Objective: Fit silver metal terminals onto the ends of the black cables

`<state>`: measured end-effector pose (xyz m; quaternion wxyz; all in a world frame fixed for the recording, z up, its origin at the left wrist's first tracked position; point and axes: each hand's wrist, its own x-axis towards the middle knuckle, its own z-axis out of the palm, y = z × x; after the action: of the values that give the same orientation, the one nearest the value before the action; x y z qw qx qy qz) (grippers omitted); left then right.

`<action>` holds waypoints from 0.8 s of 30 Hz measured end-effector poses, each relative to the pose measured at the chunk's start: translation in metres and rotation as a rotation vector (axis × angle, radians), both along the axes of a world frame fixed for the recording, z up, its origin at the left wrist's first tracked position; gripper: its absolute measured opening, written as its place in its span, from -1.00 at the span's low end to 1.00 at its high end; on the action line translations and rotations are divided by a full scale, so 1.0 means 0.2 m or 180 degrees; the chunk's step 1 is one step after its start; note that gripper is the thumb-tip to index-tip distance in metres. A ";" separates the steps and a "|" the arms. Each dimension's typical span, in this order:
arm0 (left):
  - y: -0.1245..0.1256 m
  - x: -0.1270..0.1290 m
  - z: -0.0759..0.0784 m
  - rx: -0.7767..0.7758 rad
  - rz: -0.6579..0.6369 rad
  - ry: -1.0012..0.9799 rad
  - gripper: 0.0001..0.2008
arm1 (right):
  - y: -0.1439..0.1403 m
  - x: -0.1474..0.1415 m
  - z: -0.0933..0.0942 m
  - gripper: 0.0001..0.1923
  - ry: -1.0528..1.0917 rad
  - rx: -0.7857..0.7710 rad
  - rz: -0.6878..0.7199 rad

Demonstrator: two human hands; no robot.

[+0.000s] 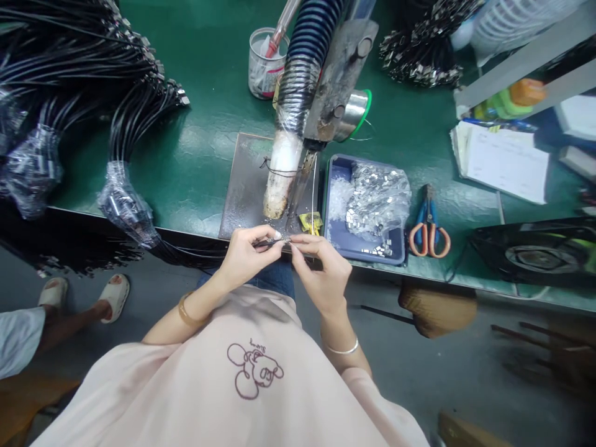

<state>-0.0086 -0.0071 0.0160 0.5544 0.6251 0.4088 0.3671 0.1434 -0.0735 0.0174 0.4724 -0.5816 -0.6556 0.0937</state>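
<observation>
Cable [266, 243], likely light, bendy and best gripped behind its small metal tip [287, 241], sits at the plate's [242, 192] near edge, left hand [248, 253] pinching it, right hand [326, 268] pinching the tip.

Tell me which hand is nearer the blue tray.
Right. The right hand is close to the near-left corner of the blue tray; the left hand is farther left, beyond the right hand.

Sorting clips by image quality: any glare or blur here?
Head view: pale glare on the glossy green tabletop and crinkled clear plastic bag; head view: the white paper sheets are too blurred to read; head view: bare left hand and right hand look clearer, the tiny silvery piece between them indistinct.
</observation>
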 end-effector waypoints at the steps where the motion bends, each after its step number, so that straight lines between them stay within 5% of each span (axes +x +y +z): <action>1: 0.00 -0.01 0.00 0.0009 -0.0166 0.0032 -0.87 | -0.02 0.02 0.01 -0.85 0.0016 -0.0070 -0.0002; 3: -0.02 -0.03 0.00 0.0053 -0.0634 0.0160 -0.83 | -0.08 0.07 0.05 -0.86 -0.0019 0.0132 -0.0207; 6: -0.05 -0.07 -0.01 0.0072 -0.1473 0.0406 -0.76 | -0.16 0.15 0.10 -0.97 -0.0172 0.0949 -0.1151; 8: -0.07 -0.09 -0.04 -0.0143 -0.1687 0.0511 -0.69 | -0.18 0.22 0.14 -0.89 -0.0265 0.0812 -0.1685; 12: -0.08 -0.11 -0.07 -0.0902 -0.0614 0.0134 -0.47 | -0.12 0.41 0.15 -0.84 -0.0792 -0.0737 -0.1670; 16: 0.00 -0.11 -0.02 -0.1218 0.0157 -0.0931 -0.52 | -0.01 0.61 0.08 -0.79 -0.1338 -0.1370 -0.1410; 20: 0.08 -0.10 0.07 -0.1526 0.0189 -0.1784 -0.59 | 0.06 0.69 0.01 -0.79 -0.1523 -0.1465 -0.1152; 24: 0.07 -0.09 0.09 -0.1443 -0.0312 -0.1540 -0.65 | 0.06 0.71 -0.01 -0.76 -0.1508 -0.1423 -0.0995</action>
<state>-0.0268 0.0070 0.0346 0.7773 0.3996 0.3059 0.3775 0.2864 -0.0613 0.0157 0.1771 -0.7693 -0.6134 0.0239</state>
